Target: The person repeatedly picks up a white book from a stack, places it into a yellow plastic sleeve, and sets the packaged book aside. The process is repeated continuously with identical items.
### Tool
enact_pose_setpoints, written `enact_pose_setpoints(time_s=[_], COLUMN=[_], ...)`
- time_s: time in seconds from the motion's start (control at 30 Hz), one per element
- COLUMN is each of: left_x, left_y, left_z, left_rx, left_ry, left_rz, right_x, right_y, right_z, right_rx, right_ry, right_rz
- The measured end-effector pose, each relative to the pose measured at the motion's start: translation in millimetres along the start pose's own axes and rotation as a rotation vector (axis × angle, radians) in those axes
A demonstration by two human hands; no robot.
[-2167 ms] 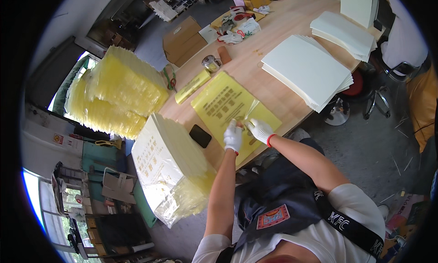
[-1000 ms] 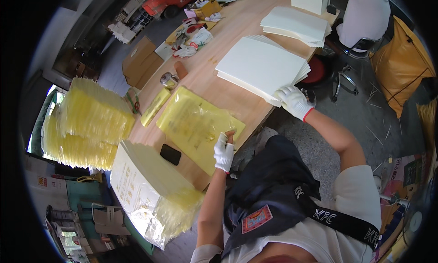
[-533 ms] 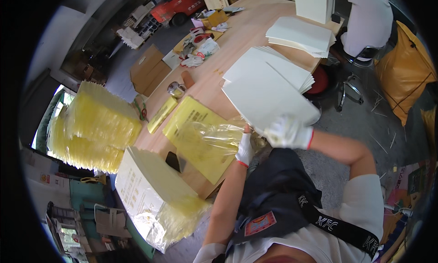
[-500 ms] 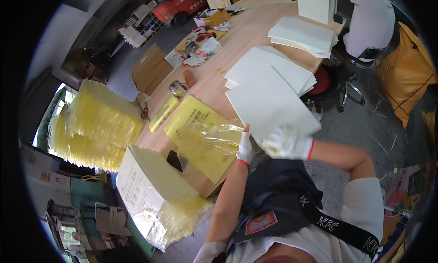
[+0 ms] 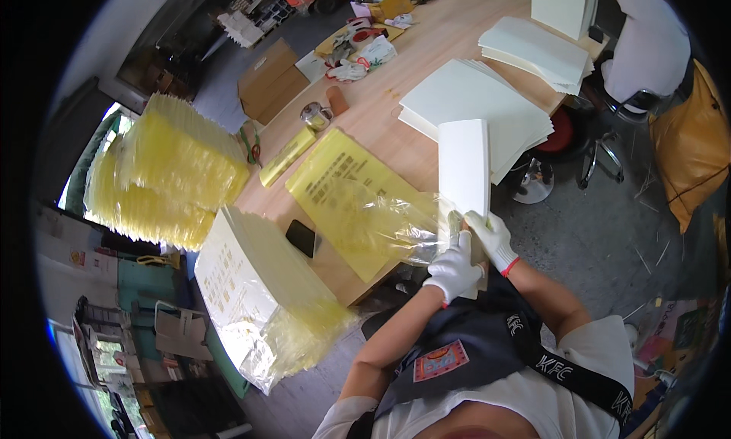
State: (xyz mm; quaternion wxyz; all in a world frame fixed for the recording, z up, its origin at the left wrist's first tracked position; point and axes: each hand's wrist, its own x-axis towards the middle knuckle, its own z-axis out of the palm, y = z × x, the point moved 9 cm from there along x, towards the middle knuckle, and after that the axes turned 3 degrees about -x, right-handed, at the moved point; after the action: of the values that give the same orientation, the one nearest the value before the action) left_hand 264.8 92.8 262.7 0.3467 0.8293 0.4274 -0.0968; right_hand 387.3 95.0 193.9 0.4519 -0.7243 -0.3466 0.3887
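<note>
A white board (image 5: 464,161) stands tilted in front of me, rising from between my two white-gloved hands. My right hand (image 5: 493,238) is closed on its lower right edge. Beside it, my left hand (image 5: 454,270) is closed on the gathered mouth of a clear plastic bag (image 5: 407,218), its fingers against the board's lower left side. The bag stretches left over yellow printed bags (image 5: 343,184) lying flat on the table. Where the board's lower end meets the bag is partly hidden by the gloves.
White boards (image 5: 495,111) lie fanned on the wooden table (image 5: 365,104). To the left are a stack of filled yellow bags (image 5: 175,165), a pile of printed packs (image 5: 251,279) and a phone (image 5: 301,238). A tape roll (image 5: 315,116) lies farther off. Another person (image 5: 647,51) sits far right.
My right hand has moved a white board off the fanned pile and turned it upright beside my left hand. The left hand has shifted slightly right, pulling the bag's mouth with it.
</note>
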Motion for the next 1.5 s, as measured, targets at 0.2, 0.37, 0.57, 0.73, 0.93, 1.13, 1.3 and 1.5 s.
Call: enact_pose_setpoints(time_s=[0.2,0.37,0.57,0.73,0.93,1.13,1.3,1.5], left_x=[-45,-102,-124,-123,-75,-58,-97,-136], left_y=[-95,-90,-56,-37,33,-93,-76,-210], left_z=[-133,-186,-33,-76,-82,-85,-18,15], left_rx=[-1.532,-1.139,-0.853,-0.334,-0.242,-0.329,-0.268,0.152], left_ry=[0.401,0.354,0.353,0.729,0.54,0.682,0.739,0.953], left_rz=[0.302,0.42,0.194,0.592,0.678,0.128,0.411,-0.143], right_x=[-56,-81,-21,19,-42,-99,-94,-37], right_y=[-150,-168,-131,-94,-167,-112,-118,-33], right_z=[-47,12,66,99,135,116,73,71], right_rx=[-0.596,-1.155,-0.497,-0.059,-0.872,-0.814,-0.861,-1.286], right_ry=[-0.008,-0.311,-0.8,-0.671,-0.091,-0.451,0.086,-0.056], right_rz=[-0.813,-1.148,-0.503,-0.418,-1.189,-0.912,-0.99,-0.758])
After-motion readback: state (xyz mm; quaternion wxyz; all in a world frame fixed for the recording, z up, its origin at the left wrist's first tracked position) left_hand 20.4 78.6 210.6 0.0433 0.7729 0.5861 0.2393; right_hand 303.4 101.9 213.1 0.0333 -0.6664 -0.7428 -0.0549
